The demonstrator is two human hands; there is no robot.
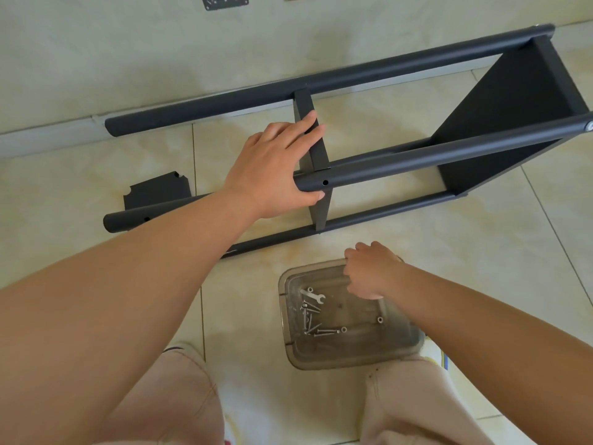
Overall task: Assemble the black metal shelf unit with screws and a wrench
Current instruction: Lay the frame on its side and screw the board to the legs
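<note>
The black shelf unit [353, 130] lies on its side on the tiled floor [481, 252], spanning 9 to 2 o'clock. The left hand [272, 168] grips the near upper tube [433, 157] at its end, fingers across the middle shelf panel [316, 162]. The right hand [372, 271], fingers curled, reaches into the clear tray [401, 345] at 6 o'clock; whether it holds anything cannot be told. Screws [316, 326] and the wrench [313, 296] lie in the tray.

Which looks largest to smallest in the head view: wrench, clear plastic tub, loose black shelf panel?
1. Clear plastic tub, though it lies nearer the camera.
2. Loose black shelf panel, partly hidden by a tube.
3. Wrench.
</note>
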